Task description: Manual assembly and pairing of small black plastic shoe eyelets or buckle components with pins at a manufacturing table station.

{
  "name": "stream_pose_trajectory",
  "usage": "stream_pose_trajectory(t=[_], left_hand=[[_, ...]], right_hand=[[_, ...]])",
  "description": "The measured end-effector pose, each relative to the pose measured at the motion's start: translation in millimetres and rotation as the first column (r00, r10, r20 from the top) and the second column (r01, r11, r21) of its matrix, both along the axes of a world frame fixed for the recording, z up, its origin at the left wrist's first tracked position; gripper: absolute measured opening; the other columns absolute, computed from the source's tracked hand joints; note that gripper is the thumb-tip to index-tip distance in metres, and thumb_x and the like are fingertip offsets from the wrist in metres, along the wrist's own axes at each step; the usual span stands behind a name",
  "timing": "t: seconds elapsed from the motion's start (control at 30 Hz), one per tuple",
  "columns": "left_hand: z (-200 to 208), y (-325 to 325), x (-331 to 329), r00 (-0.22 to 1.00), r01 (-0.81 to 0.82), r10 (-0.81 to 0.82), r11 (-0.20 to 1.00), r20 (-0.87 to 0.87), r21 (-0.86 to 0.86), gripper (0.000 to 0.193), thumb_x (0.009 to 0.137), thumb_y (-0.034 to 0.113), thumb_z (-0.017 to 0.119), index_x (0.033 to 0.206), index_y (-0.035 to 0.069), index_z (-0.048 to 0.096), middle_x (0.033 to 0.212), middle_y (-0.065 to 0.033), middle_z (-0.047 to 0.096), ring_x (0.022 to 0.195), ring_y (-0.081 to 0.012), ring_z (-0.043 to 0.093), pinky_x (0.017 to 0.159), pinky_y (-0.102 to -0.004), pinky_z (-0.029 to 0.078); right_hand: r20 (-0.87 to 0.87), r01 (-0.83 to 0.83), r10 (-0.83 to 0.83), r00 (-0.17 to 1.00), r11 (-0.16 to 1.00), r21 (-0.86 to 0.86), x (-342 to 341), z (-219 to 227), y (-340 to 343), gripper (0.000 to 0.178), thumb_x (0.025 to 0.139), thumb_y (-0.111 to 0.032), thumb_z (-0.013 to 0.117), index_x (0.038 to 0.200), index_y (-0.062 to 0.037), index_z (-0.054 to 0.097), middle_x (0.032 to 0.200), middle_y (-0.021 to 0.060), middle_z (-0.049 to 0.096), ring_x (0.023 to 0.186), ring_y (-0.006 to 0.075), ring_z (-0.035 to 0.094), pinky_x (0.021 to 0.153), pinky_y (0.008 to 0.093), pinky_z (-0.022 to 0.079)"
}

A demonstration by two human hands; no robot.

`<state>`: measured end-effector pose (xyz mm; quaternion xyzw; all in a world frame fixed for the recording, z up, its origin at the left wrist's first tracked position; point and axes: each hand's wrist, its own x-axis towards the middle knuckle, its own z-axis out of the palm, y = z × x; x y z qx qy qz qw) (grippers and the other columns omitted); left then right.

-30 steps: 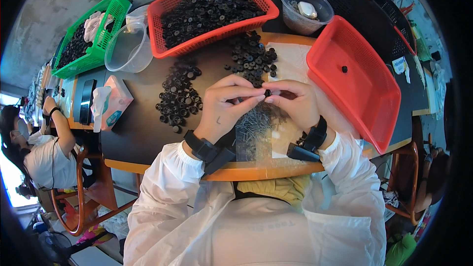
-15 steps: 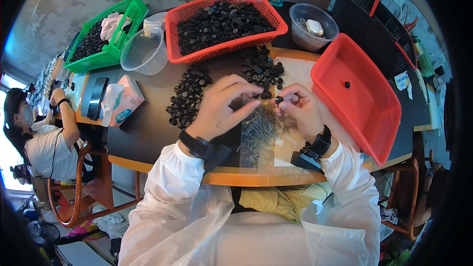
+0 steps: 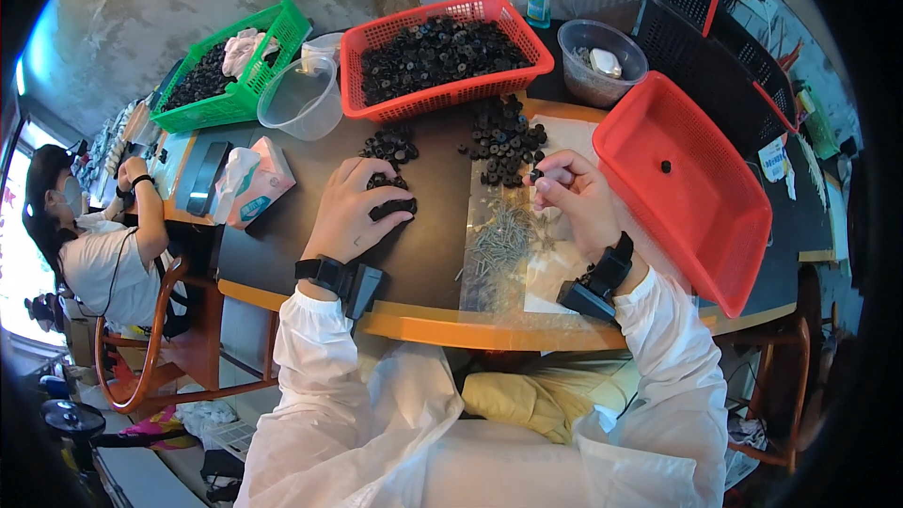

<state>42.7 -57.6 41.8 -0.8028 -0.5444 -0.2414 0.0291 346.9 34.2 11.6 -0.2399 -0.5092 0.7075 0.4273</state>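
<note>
Hands now parted. Half a second ago the left hand was near the right hand, above the pins; now it is down on the pile of black ring-shaped caps, fingers spread and curled over them. Cannot tell whether it has picked one up. Right hand pinches a small black part between thumb and fingers, above the edge of the grey metal pins, just below the heap of black discs. Two-handed work looks broken off, the part kept. One black piece lies in the red tray.
</note>
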Motion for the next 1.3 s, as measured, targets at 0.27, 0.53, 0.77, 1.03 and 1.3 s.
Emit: stream_pose_trajectory(t=[0.27,0.53,0.77,1.03,1.3], left_hand=[[-3,5,9,0.955,0.071,-0.103,0.99,0.279,0.121,0.026,0.071,0.005,0.076,0.096,0.007,0.07,0.101,-0.0061,0.064,0.094,-0.0261,0.059,0.086,-0.0363,0.048],[28,26,52,0.843,0.239,-0.217,0.971,0.492,0.02,0.028,0.076,0.001,0.073,0.104,0.005,0.069,0.092,-0.0058,0.063,0.077,-0.0149,0.059,0.07,-0.0256,0.048],[12,60,89,0.766,0.321,-0.208,0.943,0.608,-0.082,0.034,0.081,0.001,0.069,0.115,0.005,0.065,0.103,-0.0086,0.063,0.089,-0.0164,0.061,0.079,-0.0274,0.05],[-19,49,92,0.586,0.37,-0.064,0.908,0.808,-0.195,0.031,0.085,0.001,0.07,0.114,0.002,0.06,0.106,-0.007,0.064,0.096,-0.013,0.064,0.076,-0.0254,0.054],[-12,45,94,0.629,0.361,-0.117,0.92,0.769,-0.155,0.028,0.078,-0.002,0.074,0.104,-0.001,0.064,0.103,-0.0085,0.064,0.089,-0.0134,0.064,0.079,-0.0253,0.053]], right_hand=[[0.024,-0.023,0.023,0.999,1.0,0.011,-6,1,0,0.018,0.088,-0.001,0.066,0.105,-0.0031,0.06,0.092,0.0044,0.066,0.077,0.0082,0.061,0.069,0.0231,0.052],[-0.005,-0.061,0.061,0.998,0.998,0.021,-10,4,-3,0.018,0.088,-0.001,0.067,0.105,-0.002,0.06,0.088,0.0032,0.063,0.077,0.009,0.06,0.071,0.0234,0.05],[0.025,0.011,-0.011,1.0,1.0,0.026,-2,5,2,0.019,0.089,-0.005,0.066,0.107,-0.0038,0.06,0.095,-0.0002,0.061,0.084,0.0078,0.059,0.072,0.023,0.051],[0.14,0.046,-0.067,0.988,0.988,0.148,-6,2,-4,0.024,0.085,0.001,0.068,0.107,-0.001,0.06,0.099,0.0024,0.062,0.09,0.0074,0.059,0.079,0.0236,0.051],[0.173,0.016,-0.044,0.984,0.987,0.159,-7,6,-11,0.022,0.084,0.002,0.069,0.105,0.0004,0.063,0.099,0.0027,0.062,0.09,0.0073,0.059,0.08,0.0232,0.052]])
